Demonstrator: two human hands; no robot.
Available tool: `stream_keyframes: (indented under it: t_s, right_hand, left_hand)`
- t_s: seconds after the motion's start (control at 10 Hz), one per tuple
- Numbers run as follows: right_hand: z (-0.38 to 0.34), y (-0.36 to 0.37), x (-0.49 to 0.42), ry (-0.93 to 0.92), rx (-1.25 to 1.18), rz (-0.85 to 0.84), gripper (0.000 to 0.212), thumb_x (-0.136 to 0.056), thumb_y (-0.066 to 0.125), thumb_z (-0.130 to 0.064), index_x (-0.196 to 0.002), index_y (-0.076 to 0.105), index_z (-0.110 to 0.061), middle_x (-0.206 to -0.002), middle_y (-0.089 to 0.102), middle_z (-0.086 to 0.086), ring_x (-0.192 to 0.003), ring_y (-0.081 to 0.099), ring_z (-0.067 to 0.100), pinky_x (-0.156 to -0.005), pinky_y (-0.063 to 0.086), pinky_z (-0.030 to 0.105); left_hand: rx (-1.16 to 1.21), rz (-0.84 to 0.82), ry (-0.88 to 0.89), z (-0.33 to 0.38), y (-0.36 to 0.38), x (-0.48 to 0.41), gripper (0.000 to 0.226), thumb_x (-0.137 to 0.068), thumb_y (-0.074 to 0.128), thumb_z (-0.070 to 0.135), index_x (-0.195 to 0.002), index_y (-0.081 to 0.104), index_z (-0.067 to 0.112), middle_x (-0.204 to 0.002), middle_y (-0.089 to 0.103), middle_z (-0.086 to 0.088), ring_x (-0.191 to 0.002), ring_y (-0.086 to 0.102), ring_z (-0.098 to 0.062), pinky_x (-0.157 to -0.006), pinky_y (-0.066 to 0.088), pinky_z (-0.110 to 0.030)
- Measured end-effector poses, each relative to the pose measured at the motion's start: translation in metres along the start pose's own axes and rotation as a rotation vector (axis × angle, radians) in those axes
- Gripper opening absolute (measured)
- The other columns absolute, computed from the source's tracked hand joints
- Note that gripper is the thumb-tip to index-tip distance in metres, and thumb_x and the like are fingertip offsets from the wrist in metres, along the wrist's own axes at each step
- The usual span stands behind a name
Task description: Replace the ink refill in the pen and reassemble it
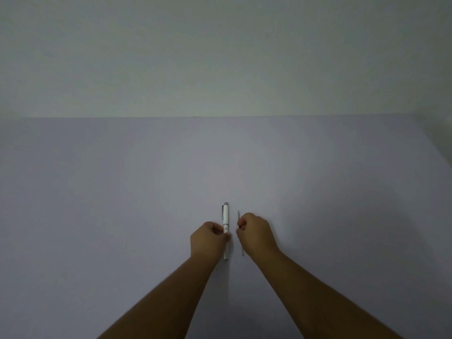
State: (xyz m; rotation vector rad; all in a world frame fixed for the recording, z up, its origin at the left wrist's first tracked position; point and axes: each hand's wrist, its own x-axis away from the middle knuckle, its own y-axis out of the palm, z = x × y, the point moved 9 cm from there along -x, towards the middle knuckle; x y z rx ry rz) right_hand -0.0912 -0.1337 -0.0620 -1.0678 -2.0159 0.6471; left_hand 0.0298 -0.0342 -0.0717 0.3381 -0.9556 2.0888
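A white pen (225, 217) with a grey cap end and clip lies lengthwise on the pale lavender table (122, 192), its tip towards me. My left hand (209, 238) pinches the pen's middle from the left. A thin grey ink refill (239, 215) lies parallel, just right of the pen. My right hand (256, 234) has its fingers closed on the refill's middle, hiding that part; the refill's ends show above and below the hand.
The table's far edge meets a plain pale wall (220, 57). A corner of the wall shows at the right edge (437, 133). Both forearms reach in from the bottom of the view.
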Motion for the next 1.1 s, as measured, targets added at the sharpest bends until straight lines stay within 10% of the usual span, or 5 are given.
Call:
stream_keyframes:
  t_s: [1.1]
  right_hand:
    - [0.004,-0.012,0.008,0.024,-0.089,0.072,0.015,-0.087,0.059,-0.027,-0.087,0.062,-0.013,-0.091,0.068,0.007,-0.074,0.057,0.017,-0.07,0.05,0.031]
  left_hand:
    - [-0.033,0.022,0.021,-0.005,-0.016,-0.001,0.023,-0.084,0.066,0.028,-0.102,0.065,0.013,-0.089,0.066,0.0,-0.08,0.061,-0.014,-0.074,0.05,-0.026]
